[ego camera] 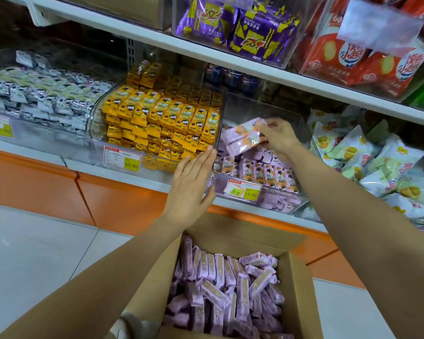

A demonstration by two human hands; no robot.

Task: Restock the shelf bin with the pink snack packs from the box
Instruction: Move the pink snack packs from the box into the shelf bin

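Observation:
An open cardboard box [295, 285] in front of me holds several pink snack packs [220, 289] lying loose. On the lower shelf a clear plastic bin [274, 204] is partly filled with the same pink packs [267, 173], standing in a row at its front. My right hand [278, 137] is over this bin, shut on a bunch of pink packs [245, 138]. My left hand [191, 185] is flat with fingers together, empty, at the bin's left front corner.
A clear bin of yellow packs [162, 121] stands just left of the pink bin, and a bin of white packs [34, 94] further left. Pale bags [377, 167] pile up on the right. The upper shelf [206, 52] overhangs with purple and red bags. Orange shelf base below.

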